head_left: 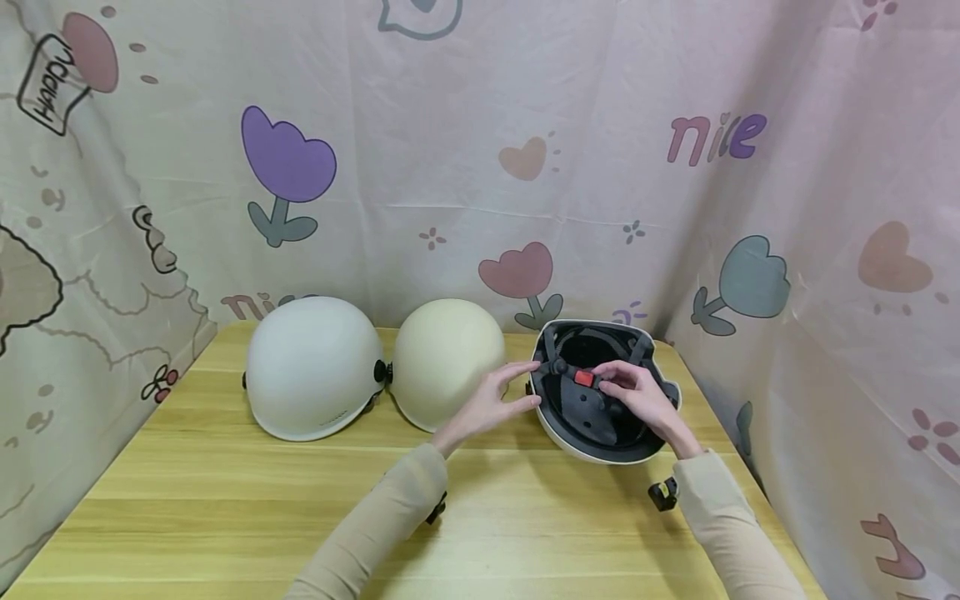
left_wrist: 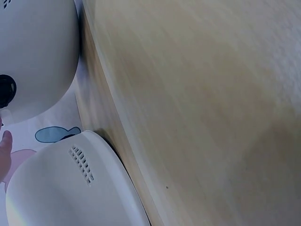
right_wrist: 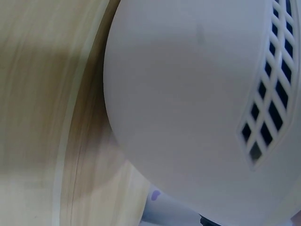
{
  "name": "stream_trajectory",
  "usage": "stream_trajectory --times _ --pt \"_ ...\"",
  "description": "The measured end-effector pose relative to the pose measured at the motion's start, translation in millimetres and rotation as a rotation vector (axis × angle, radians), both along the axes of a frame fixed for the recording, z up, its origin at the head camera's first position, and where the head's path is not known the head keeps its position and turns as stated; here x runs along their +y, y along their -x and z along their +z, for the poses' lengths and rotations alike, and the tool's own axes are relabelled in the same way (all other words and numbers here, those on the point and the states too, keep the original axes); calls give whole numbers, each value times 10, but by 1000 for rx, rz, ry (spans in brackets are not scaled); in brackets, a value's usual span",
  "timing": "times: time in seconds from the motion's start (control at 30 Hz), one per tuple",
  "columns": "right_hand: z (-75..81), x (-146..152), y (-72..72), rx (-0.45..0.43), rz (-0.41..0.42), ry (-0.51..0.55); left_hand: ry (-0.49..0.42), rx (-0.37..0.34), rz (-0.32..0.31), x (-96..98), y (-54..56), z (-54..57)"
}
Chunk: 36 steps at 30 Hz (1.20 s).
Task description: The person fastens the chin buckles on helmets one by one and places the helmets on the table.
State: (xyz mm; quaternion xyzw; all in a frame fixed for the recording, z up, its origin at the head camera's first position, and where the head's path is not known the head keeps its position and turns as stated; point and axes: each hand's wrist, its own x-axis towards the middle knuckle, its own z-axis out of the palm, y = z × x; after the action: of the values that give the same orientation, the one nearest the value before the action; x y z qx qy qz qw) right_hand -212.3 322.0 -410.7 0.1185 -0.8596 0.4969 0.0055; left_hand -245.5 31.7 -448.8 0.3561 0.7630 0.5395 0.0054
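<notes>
An upturned helmet [head_left: 577, 448] lies at the right of the table, its black lining and straps facing up. A chin strap with a red buckle [head_left: 584, 378] crosses its opening. My right hand [head_left: 643, 398] pinches the strap beside the buckle with thumb and fingers. At the helmet's left rim is my left hand [head_left: 487, 406], thumb and fingers spread apart and fairly straight. The right wrist view shows the helmet's pale shell [right_wrist: 178, 94] with a lattice vent [right_wrist: 268, 103]. Only a fingertip [left_wrist: 4, 157] of the left hand shows in the left wrist view.
A white helmet [head_left: 311, 367] and a cream helmet [head_left: 446, 358] stand dome up, side by side, to the left. They sit on a wooden table [head_left: 225, 517]. A printed curtain [head_left: 420, 167] hangs behind and at both sides.
</notes>
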Motion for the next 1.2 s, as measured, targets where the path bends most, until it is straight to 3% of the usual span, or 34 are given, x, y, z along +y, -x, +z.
stream_trajectory --times 0.47,0.73,1.2 --pt "-48 16 19 55 8 -14 -46 -66 -29 -6 21 -44" --pt "-25 -25 15 37 15 -7 -37 -117 -22 -45 -1 -28" --pt "45 -253 -30 30 111 3 -18 -146 -25 -57 -1 -97"
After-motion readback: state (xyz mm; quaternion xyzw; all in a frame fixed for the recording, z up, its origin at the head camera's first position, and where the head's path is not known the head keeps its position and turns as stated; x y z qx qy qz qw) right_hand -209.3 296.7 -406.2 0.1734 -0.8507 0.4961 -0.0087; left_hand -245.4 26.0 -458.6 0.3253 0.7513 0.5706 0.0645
